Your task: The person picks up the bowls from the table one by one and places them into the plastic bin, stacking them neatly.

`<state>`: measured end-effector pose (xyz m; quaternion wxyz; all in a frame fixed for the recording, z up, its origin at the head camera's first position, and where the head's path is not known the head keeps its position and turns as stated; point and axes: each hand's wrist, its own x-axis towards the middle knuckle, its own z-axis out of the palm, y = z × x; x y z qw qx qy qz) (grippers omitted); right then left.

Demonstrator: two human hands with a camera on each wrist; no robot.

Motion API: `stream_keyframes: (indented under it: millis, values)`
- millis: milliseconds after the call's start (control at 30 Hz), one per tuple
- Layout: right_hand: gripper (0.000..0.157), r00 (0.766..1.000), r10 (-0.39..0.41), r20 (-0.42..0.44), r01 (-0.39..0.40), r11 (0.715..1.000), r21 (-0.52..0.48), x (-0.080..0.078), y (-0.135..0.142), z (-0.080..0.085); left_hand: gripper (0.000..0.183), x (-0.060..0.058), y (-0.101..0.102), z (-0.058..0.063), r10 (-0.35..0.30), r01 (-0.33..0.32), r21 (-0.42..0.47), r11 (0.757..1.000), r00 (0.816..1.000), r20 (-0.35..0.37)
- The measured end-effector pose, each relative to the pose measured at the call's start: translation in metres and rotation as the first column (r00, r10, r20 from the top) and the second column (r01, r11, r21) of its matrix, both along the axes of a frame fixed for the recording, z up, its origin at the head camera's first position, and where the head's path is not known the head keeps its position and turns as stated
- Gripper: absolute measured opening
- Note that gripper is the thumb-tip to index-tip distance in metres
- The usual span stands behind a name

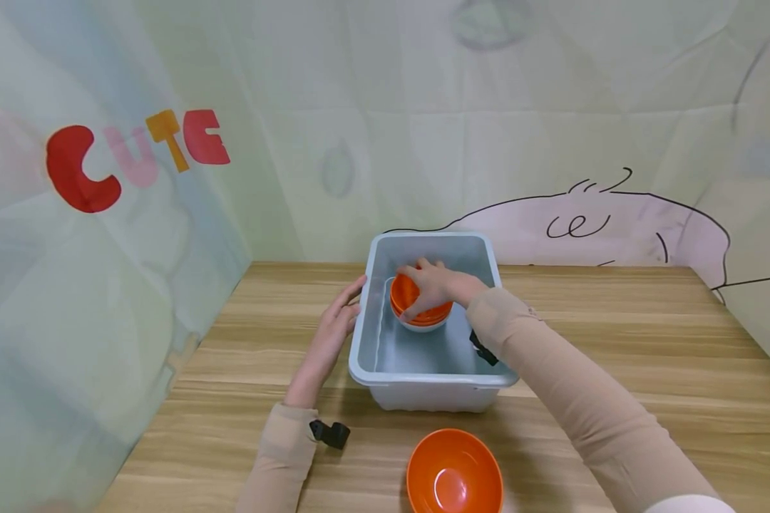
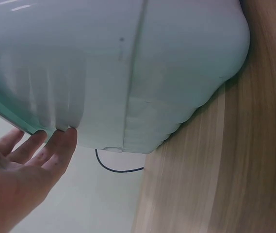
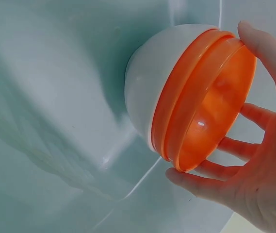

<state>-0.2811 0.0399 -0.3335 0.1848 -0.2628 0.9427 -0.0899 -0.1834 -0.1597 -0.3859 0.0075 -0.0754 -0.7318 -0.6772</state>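
Observation:
A stack of nested bowls point(image 3: 215, 111) stands inside a pale blue-grey plastic bin point(image 1: 433, 380). Orange rims show at its top, and the outermost bowl is white outside. My right hand point(image 1: 431, 285) reaches into the bin and spans the top orange bowl, thumb on one side of the rim and fingers on the other. Against the bin's left side rests my left hand point(image 1: 335, 329); its fairly straight fingers point(image 2: 62, 150) touch the outer wall below the rim in the left wrist view. Another orange bowl point(image 1: 454, 470) sits on the table in front of the bin.
The wood-grain table point(image 1: 622, 320) extends to both sides of the bin. A printed cloth backdrop point(image 1: 359, 178) hangs behind and to the left, close to the bin's far end. Dark devices are strapped at both wrists.

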Motion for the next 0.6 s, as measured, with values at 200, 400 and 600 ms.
stream_keyframes:
  millis: [200, 400, 600]
  values:
    - [0.091, 1.000, 0.007, 0.002, -0.007, 1.000, -0.001, -0.0003, 0.0004, -0.0002, 0.049, -0.0001, 0.0006, -0.0002, -0.002, 0.002, 0.008, 1.000, 1.000, -0.005]
    - [0.091, 1.000, 0.011, 0.000, -0.011, 1.000, 0.000, -0.0004, 0.0010, -0.0016, 0.049, -0.0004, 0.0013, 0.0004, -0.001, 0.001, 0.003, 1.000, 1.000, 0.000]
    - [0.090, 1.000, 0.013, 0.008, -0.013, 1.000, -0.009, 0.0001, 0.0004, -0.0022, 0.049, -0.0006, 0.0011, 0.0004, 0.000, 0.000, 0.003, 1.000, 1.000, 0.010]
